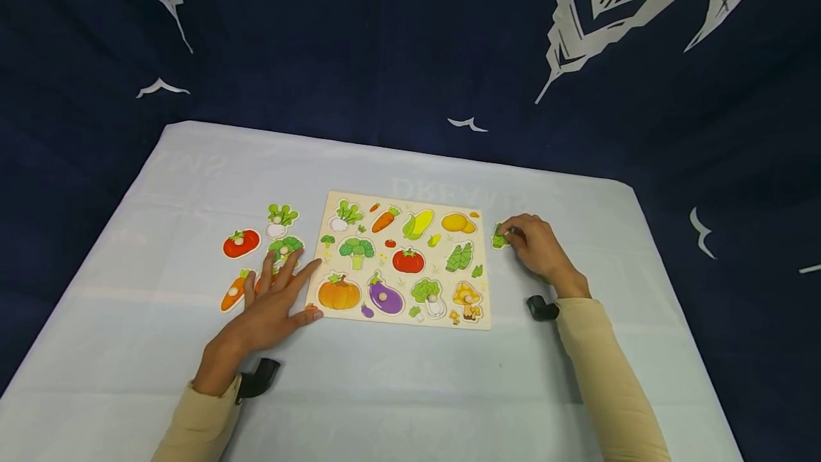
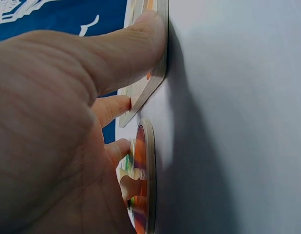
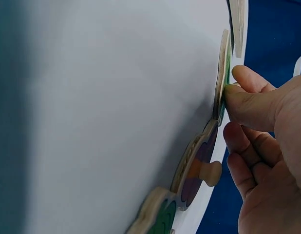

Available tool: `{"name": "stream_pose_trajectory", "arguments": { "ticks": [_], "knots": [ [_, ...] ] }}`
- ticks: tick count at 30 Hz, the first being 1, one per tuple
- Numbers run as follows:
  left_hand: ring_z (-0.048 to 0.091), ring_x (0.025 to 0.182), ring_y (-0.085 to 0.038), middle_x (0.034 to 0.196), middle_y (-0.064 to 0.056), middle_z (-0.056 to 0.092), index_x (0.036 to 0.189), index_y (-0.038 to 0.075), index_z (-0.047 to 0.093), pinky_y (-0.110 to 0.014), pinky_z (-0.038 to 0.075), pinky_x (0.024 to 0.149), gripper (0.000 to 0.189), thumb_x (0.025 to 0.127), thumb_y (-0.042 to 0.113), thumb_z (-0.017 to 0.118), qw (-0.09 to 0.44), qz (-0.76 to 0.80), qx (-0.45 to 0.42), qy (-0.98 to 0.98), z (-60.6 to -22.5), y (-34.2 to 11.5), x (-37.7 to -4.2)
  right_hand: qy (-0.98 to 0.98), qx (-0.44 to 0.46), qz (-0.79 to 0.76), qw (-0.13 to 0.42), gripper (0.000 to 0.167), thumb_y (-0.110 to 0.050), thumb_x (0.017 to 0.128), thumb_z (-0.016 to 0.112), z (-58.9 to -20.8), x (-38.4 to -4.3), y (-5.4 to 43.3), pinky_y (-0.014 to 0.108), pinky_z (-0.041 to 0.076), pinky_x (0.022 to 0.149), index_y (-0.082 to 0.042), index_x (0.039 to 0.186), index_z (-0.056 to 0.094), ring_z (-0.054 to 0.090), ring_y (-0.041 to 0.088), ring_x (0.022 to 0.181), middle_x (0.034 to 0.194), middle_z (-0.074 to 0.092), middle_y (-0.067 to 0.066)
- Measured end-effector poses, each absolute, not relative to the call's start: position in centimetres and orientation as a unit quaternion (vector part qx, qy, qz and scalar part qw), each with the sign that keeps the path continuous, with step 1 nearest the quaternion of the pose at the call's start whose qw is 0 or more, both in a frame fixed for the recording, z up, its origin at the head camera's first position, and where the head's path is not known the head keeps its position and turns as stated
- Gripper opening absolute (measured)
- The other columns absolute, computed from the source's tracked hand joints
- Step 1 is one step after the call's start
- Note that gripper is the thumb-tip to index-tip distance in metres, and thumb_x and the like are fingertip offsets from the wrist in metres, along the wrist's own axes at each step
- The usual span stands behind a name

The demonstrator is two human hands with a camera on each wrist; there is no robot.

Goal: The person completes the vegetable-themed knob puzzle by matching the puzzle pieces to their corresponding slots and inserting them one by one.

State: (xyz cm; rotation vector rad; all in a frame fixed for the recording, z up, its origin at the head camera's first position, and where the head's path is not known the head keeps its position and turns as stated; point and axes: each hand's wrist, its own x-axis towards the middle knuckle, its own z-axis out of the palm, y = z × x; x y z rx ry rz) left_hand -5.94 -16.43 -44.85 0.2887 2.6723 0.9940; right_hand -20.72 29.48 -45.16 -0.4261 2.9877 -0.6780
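Note:
A wooden vegetable puzzle board (image 1: 383,267) lies flat on the table. My left hand (image 1: 272,311) is spread at its left edge, thumb on the board's near corner and index finger touching its side. The other left fingers reach over loose pieces, among them a broccoli piece (image 1: 279,244) and a partly covered orange-red piece (image 2: 140,158). Right of the board, my right hand (image 1: 544,249) pinches a green vegetable puzzle piece (image 1: 497,239) between thumb and index finger; its knob is hidden. Under that hand, a purple piece (image 3: 193,185) with a wooden knob and another green piece (image 3: 165,214) show.
Left of the board lie loose tomato (image 1: 236,247), carrot (image 1: 228,299) and turnip (image 1: 277,229) pieces. Knobbed pumpkin (image 1: 330,298), eggplant (image 1: 391,303), cabbage (image 1: 422,291) and mushroom (image 1: 471,309) pieces sit in the board. A white cloth (image 1: 398,391) covers the table; a dark blue curtain (image 1: 321,41) hangs behind.

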Motion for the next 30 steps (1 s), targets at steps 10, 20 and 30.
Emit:
{"name": "stream_pose_trajectory", "arguments": {
  "ticks": [10,20,30],
  "knots": [
    [-0.018,0.149,-0.05,0.168,-0.018,0.004,0.157,0.014,0.029,-0.074,-0.013,0.109,0.082,0.09,0.028,0.074,0.135,0.352,0.105,0.92,-44.9,-16.5,-5.8,0.965,-0.132,-0.224,0.027,0.017,-0.002,0.098,0.06,-44.5,-20.2,29.5,0.041,0.041,0.081,-0.008,0.109,0.072,0.05,0.027,0.091,0.113,0.068,0.014],
    [-0.019,0.149,-0.051,0.168,-0.018,0.004,0.158,0.015,0.028,-0.074,-0.013,0.108,0.082,0.09,0.028,0.073,0.137,0.355,0.107,0.919,-44.8,-16.6,-5.8,0.954,-0.188,-0.233,0.005,0.015,-0.002,0.097,0.063,-44.0,-19.1,29.1,0.038,0.041,0.08,-0.011,0.105,0.072,0.052,0.023,0.091,0.111,0.069,0.01],
    [-0.019,0.149,-0.05,0.168,-0.017,0.004,0.158,0.015,0.028,-0.073,-0.013,0.109,0.083,0.09,0.028,0.074,0.138,0.353,0.104,0.919,-44.9,-16.6,-5.9,0.934,-0.24,-0.263,-0.006,0.014,-0.001,0.094,0.067,-43.3,-18.5,27.6,0.042,0.046,0.084,-0.01,0.103,0.072,0.057,0.023,0.095,0.109,0.07,0.009]
  ]
}}
